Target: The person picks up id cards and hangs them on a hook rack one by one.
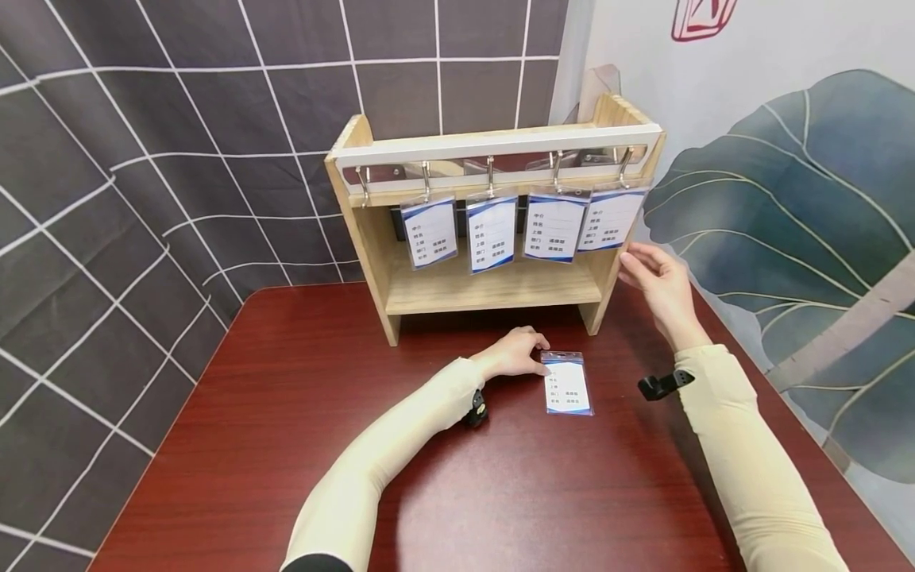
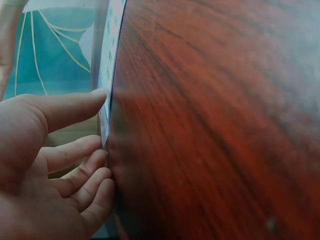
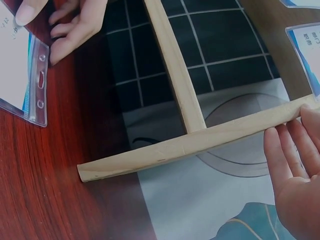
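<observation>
A clear-sleeved ID badge (image 1: pixel 566 387) with a white and blue card lies flat on the table. My left hand (image 1: pixel 513 352) is at its upper left corner, the thumb resting on the sleeve (image 2: pixel 105 102) and the other fingers lightly bent just past its edge. My right hand (image 1: pixel 661 290) touches the right side panel (image 3: pixel 170 147) of a wooden shelf, its thumb on the front edge and its fingers extended along the outer side. Just above those fingers hangs the rightmost badge (image 1: pixel 611 218). Several similar badges hang from metal hooks (image 1: pixel 490 171) on the shelf's white front rail (image 1: pixel 500 145).
The shelf (image 1: pixel 493 295) stands at the back of the dark red table (image 1: pixel 322 413). Its leftmost hook (image 1: pixel 363 187) carries no badge. Behind it hang a dark gridded cloth (image 1: pixel 286 119) and a pale cloth with leaf drawings (image 1: pixel 786 191).
</observation>
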Tool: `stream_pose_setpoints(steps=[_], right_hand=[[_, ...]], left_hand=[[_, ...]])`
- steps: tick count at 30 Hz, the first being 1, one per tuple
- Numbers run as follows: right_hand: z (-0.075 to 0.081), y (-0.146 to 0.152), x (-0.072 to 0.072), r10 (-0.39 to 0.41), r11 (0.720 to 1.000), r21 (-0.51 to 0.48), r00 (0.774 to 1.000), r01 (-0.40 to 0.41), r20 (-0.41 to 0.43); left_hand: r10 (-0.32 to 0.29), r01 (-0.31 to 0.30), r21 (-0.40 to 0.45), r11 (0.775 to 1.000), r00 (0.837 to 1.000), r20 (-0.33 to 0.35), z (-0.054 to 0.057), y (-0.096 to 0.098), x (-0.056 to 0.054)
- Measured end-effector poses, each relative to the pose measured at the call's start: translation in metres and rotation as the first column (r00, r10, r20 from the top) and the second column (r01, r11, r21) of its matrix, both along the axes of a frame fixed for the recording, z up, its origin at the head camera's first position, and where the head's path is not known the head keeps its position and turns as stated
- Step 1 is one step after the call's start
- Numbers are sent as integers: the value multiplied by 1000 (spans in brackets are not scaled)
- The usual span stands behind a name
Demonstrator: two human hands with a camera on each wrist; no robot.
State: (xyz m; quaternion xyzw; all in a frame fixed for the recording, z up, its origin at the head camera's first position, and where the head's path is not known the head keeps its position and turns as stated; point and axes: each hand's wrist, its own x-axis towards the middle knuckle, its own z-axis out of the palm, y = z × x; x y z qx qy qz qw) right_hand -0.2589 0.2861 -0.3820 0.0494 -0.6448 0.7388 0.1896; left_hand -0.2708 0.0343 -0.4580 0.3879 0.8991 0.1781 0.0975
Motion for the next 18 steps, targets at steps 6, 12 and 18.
stream_pose_setpoints(steps=[6, 12, 18], right_hand=[[-2, 0, -2, 4, 1000, -8, 1000, -4, -2], [-2, 1, -2, -3, 1000, -13, 1000, 3, 0], [-2, 0, -2, -7, 1000, -3, 1000, 7, 4]], left_hand=[[14, -14, -10, 1000, 1000, 11, -1, 2, 1], [20, -20, 4, 1000, 1000, 10, -1, 2, 0], [22, -23, 20, 1000, 1000, 18, 0, 1, 2]])
